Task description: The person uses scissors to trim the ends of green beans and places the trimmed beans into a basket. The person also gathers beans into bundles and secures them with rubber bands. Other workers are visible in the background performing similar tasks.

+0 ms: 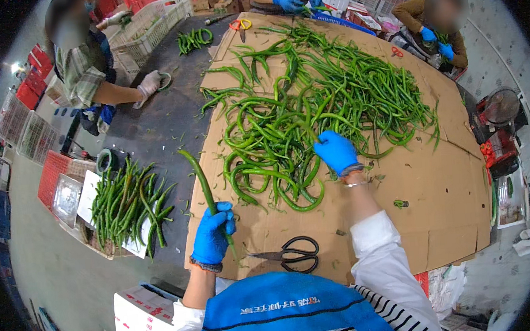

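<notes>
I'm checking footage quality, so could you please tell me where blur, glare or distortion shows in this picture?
Head view: the cardboard's edges bow and the corners go black; same head view: a bright light glares at far left, the left co-worker's and right co-worker's heads are blurred, while the left hand and its pepper look fairly sharp.

Left hand [211, 235], blue-gloved, grip closed around one long green pepper [201, 179], tilted, at the left edge of a cardboard sheet [427, 197]; right hand [337, 152], likewise gloved, at the near side of a large heap of peppers [364, 91], its hold unclear. Black-handled scissors [282, 256], lying on the sheet between the forearms, blades leftward. Dark worktop [163, 120] beneath, bearing a second pile of peppers [123, 203] at left, partly over white paper [87, 196], and a small bunch [195, 41] farther off, near red-and-yellow-handled scissors [241, 24].
</notes>
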{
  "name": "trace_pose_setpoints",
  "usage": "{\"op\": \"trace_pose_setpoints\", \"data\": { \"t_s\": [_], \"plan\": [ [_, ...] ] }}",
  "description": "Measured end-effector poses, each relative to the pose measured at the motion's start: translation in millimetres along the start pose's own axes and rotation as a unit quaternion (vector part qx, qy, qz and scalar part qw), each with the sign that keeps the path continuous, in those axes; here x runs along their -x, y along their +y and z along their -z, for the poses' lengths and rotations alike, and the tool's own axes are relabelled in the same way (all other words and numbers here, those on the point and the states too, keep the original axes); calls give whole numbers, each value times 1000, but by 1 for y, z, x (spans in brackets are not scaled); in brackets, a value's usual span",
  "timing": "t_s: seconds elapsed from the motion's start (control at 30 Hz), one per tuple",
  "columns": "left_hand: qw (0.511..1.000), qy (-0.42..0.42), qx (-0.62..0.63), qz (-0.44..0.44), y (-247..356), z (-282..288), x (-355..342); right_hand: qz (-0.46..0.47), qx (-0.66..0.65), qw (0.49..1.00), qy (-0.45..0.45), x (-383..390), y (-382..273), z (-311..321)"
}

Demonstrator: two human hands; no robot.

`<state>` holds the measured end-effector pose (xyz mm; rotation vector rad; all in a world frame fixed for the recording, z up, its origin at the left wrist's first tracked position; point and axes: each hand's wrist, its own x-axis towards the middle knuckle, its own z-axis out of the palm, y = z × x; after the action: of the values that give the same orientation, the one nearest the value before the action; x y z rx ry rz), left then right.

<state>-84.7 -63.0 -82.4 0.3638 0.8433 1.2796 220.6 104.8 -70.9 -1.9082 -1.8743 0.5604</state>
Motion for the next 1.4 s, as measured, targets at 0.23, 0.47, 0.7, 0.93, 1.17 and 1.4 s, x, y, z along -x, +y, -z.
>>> {"op": "trace_pose_setpoints", "data": {
  "t_s": [0.23,0.47,0.7,0.93,1.17,1.4],
  "plan": [
    [978,115,-172,-2,-4,32,13,-46,-301,952,32,-68,-4,80],
    [968,149,-200,8,-23,53,31,-136,249,956,-78,-188,47,10],
    [969,133,-205,-17,-41,54,34,213,454,853,-143,-219,103,36],
    [927,122,-350,-53,-43,60,33,133,69,983,109,-161,-106,108],
    [893,132,-419,-94,-34,50,41,717,71,693,-12,-18,-326,-111],
    [855,131,-463,-195,-56,65,35,624,111,742,-216,46,-395,-267]
  ]
}}
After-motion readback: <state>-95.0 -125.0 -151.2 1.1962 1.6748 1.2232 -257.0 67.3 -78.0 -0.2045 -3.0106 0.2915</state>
